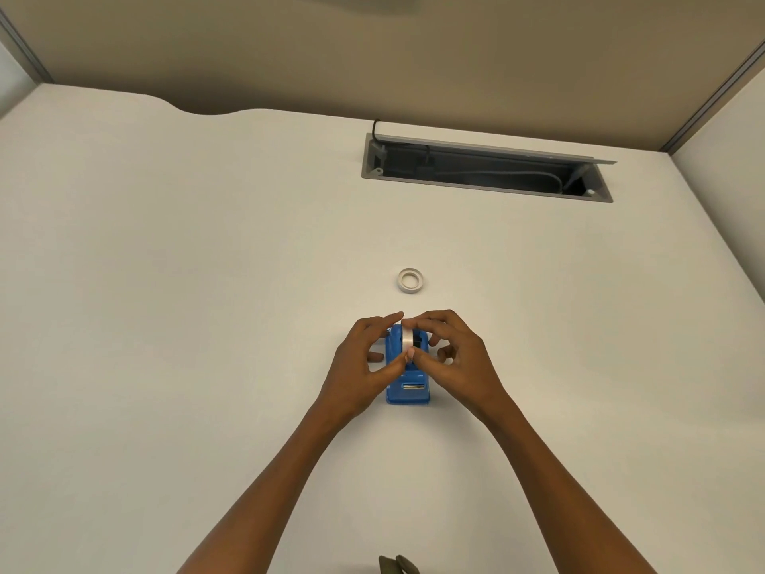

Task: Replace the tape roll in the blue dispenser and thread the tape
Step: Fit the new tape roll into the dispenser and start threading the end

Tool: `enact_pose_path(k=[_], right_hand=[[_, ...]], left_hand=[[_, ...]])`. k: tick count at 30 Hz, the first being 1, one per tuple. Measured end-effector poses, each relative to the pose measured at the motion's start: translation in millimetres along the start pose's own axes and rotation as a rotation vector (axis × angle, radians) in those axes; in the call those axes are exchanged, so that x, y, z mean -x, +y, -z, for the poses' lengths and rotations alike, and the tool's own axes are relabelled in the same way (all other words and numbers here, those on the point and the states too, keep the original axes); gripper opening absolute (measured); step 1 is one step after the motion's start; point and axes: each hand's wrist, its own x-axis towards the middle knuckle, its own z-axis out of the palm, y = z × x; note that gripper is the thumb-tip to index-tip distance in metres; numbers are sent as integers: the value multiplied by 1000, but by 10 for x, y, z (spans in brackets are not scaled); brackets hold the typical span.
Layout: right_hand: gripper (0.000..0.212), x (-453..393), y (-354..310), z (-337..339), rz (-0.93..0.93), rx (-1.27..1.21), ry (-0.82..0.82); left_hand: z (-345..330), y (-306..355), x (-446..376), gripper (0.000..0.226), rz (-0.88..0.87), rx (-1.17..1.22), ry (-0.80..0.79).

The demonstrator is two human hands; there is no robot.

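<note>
At the near middle of the white desk (165, 283): blue dispenser (407, 393) standing upright, cutter end facing the person. Tape roll (408, 340) sitting on edge in its cradle. Left hand (364, 362) and right hand (451, 358) are both pinching the roll's rim from either side. Second roll (411, 280) is lying flat just beyond, apart. Roll likely light, rigid at the core, tacky at the loose end; best taken by its flat sides.

White desk (165, 283); open grey cable tray (486, 169) with cables at far right; beige partition (372, 51) behind.
</note>
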Motion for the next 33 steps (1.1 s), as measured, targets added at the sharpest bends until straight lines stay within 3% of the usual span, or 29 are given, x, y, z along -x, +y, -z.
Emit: enact_pose_path(k=[13, 20, 28, 33], right_hand=[[16, -160, -45, -76, -229, -86, 109], [19, -172, -61, -67, -280, -133, 109], [11, -74, -54, -4, -185, -194, 68], [19, -39, -35, 10, -121, -126, 1]], left_hand=[[24, -38, 20, 42, -29, 25, 16], [33, -75, 4, 41, -51, 9, 12], [6, -112, -36, 33, -26, -26, 21], [8, -120, -26, 38, -41, -22, 9]])
